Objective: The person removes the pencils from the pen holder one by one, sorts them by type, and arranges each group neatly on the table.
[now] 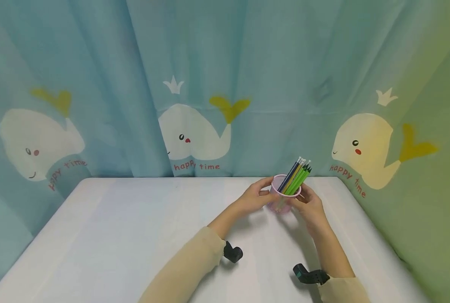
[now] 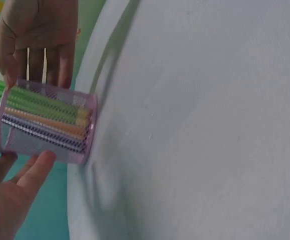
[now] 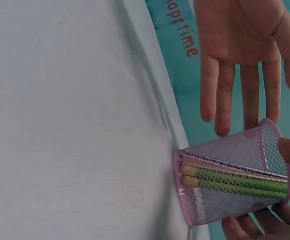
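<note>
A pink mesh pencil cup [image 1: 280, 206] stands close to the back edge of the table, right of centre. Several pencils [image 1: 296, 176] lean to the right inside it, some green, others dark blue and yellow. My left hand [image 1: 250, 198] holds the cup at its left side, with the thumb on the front wall and a forefinger at the rim. On the other side, my right hand [image 1: 311, 210] holds it with the thumb at the front and fingers behind. Through the mesh, the pencils' lower ends [image 3: 190, 175] show near the base.
The white table [image 1: 126, 235] stretches left and towards me. Behind it hangs a blue-green curtain [image 1: 285, 84] printed with whales, which continues down the right side. Each wrist wears a black camera mount, the left one [image 1: 233, 252] and the right one [image 1: 309, 275].
</note>
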`<act>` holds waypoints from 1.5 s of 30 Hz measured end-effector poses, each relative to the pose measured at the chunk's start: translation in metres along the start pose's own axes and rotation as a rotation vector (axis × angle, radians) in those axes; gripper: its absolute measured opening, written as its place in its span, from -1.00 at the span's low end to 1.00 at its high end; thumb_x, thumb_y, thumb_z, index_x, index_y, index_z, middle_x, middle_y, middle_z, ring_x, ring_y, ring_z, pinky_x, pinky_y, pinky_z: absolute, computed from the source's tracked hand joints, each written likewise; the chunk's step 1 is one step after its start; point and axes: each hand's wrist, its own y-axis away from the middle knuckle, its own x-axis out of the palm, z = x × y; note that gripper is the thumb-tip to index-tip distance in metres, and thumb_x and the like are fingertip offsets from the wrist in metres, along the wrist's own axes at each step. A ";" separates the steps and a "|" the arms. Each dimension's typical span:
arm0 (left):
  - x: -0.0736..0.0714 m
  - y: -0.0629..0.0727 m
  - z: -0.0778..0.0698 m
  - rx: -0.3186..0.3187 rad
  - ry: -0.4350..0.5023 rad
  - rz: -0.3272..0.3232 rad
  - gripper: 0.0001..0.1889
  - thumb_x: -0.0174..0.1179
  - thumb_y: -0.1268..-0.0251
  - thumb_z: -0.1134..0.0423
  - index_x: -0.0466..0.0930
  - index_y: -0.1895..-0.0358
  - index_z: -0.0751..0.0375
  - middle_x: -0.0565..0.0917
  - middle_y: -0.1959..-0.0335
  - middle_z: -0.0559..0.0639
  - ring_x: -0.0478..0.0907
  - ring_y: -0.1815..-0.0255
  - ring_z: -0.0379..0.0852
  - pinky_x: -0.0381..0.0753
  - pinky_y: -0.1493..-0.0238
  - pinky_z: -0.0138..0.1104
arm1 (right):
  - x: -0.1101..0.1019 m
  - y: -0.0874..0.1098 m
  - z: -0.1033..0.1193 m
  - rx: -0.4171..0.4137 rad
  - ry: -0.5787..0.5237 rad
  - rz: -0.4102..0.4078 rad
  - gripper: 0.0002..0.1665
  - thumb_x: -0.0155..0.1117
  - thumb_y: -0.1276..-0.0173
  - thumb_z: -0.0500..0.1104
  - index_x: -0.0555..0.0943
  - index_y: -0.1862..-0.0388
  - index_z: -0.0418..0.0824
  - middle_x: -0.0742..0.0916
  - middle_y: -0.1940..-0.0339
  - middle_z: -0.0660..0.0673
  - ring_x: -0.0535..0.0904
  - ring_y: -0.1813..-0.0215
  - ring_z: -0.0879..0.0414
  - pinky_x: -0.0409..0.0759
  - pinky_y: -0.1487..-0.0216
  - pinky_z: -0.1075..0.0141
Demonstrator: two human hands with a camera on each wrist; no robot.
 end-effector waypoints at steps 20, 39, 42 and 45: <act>-0.044 0.026 0.014 -0.047 -0.101 -0.028 -0.29 0.27 -0.35 0.27 0.21 -0.51 0.28 0.48 -0.33 0.24 0.51 -0.29 0.19 0.63 -0.20 -0.13 | 0.030 -0.002 0.002 -0.073 0.033 0.126 -0.01 0.38 -0.23 -0.39 0.11 -0.57 -0.32 0.37 -0.49 -0.35 0.31 -0.49 -0.25 0.44 -0.40 0.16; -0.067 0.074 0.016 -0.059 -0.026 -0.050 -0.36 0.27 -0.34 0.34 0.27 -0.45 0.25 0.46 -0.34 0.26 0.52 -0.28 0.24 0.65 -0.14 -0.09 | 0.060 0.003 0.001 -0.108 -0.001 0.233 -0.02 0.42 -0.16 -0.40 0.19 -0.53 -0.33 0.44 -0.43 -0.38 0.37 -0.44 -0.26 0.44 -0.38 0.14; -0.069 0.078 0.017 -0.062 -0.012 -0.058 -0.36 0.27 -0.35 0.33 0.26 -0.46 0.24 0.46 -0.33 0.27 0.55 -0.26 0.22 0.67 -0.11 -0.14 | 0.064 0.002 0.001 -0.103 -0.001 0.250 -0.02 0.43 -0.14 -0.40 0.20 -0.52 -0.31 0.44 -0.44 -0.36 0.36 -0.45 -0.27 0.38 -0.44 0.01; -0.072 0.083 0.018 -0.070 -0.018 -0.071 -0.37 0.28 -0.35 0.31 0.28 -0.45 0.22 0.47 -0.32 0.25 0.56 -0.24 0.21 0.68 -0.07 -0.16 | 0.067 0.001 0.001 -0.096 0.010 0.264 -0.01 0.44 -0.12 -0.39 0.21 -0.52 -0.30 0.43 -0.46 -0.35 0.34 -0.46 -0.28 0.32 -0.47 -0.11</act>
